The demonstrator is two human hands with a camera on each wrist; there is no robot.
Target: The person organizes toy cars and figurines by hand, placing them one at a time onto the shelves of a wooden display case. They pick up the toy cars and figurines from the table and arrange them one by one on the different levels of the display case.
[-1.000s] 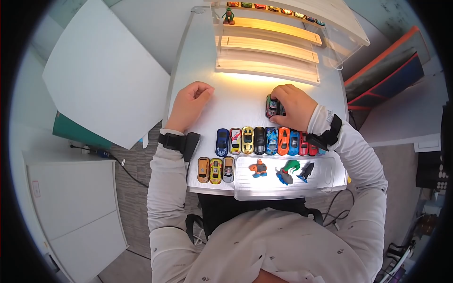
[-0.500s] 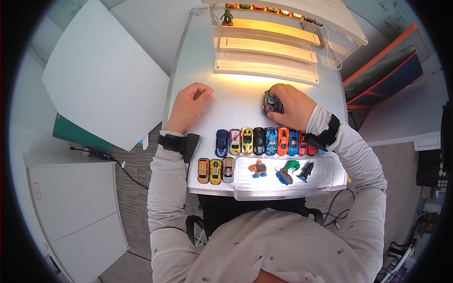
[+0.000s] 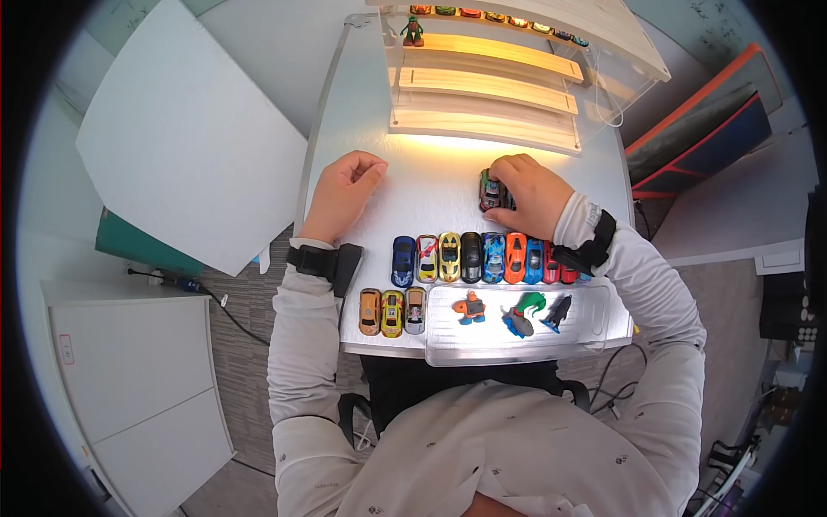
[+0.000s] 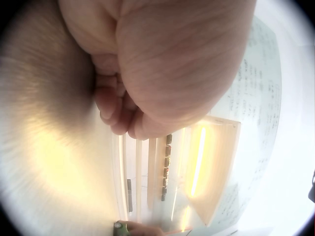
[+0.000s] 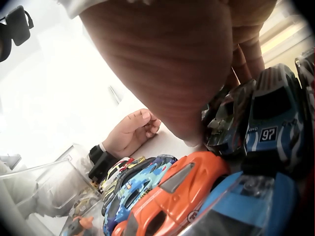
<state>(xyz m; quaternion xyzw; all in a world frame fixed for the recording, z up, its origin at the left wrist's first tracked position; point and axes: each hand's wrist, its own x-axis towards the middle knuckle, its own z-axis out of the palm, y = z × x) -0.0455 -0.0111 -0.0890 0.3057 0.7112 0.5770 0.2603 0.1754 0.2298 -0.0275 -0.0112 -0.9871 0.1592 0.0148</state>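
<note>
My right hand [image 3: 536, 196] is over the table, holding a dark green and red toy car [image 3: 489, 191] with the fingers at its far end and the thumb at its near end. In the right wrist view that car [image 5: 224, 125] is partly hidden by the palm, and a blue-grey car marked 97 [image 5: 270, 128] stands right beside it. On the table's left, my left hand [image 3: 349, 194] rests with loosely curled fingers and nothing in them. A row of toy cars, among them an orange car [image 3: 514, 257], lines up nearer the body.
A lit wooden display shelf [image 3: 482, 138] stands at the back, small cars and a figure [image 3: 413, 33] on its upper levels. In front, a clear tray [image 3: 448, 345] holds an orange figure [image 3: 469, 308] and other small animal figures. Beside it sit a yellow car [image 3: 392, 312] and two others.
The right thumb has closed in to the near end of the green and red car, which has shifted slightly left. My left hand stays where it was.
</note>
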